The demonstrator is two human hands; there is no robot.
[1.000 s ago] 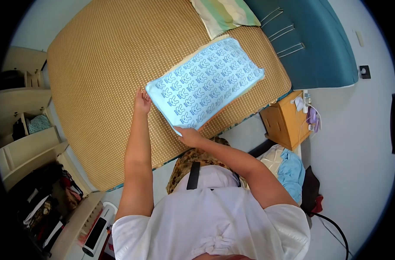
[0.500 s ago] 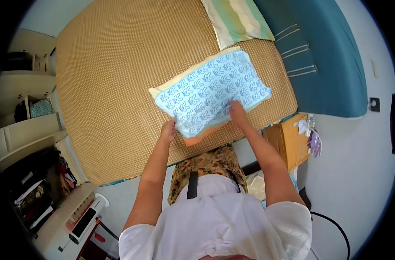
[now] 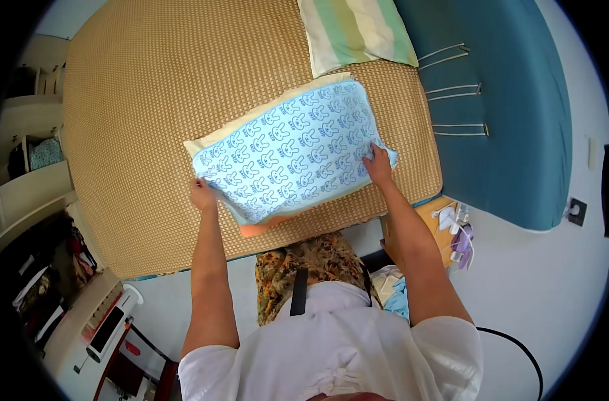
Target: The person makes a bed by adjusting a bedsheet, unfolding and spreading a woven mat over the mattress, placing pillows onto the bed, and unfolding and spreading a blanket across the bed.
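A light blue pillow towel (image 3: 291,144) with a rabbit print lies spread over a flat pile on the bed. Along its far side a cream edge (image 3: 267,107) sticks out from under it, and an orange corner (image 3: 256,229) shows at the near side. My left hand (image 3: 203,194) is closed at the towel's left edge, fingers pinching the fabric. At the right end my right hand (image 3: 380,166) has its fingers closed on the towel near the corner, where the cloth puckers. What lies beneath the towel is mostly hidden.
A woven mat (image 3: 137,134) covers the bed. A striped green and white pillow (image 3: 358,33) lies against the blue headboard (image 3: 498,100). To the right stands a wooden bedside cabinet (image 3: 428,217) with cables and a purple item. Open shelves (image 3: 33,194) line the left.
My left hand has moved left along the towel's edge, and my right hand has gone to its right corner. The towel now lies flatter and wider; the view has shifted slightly.
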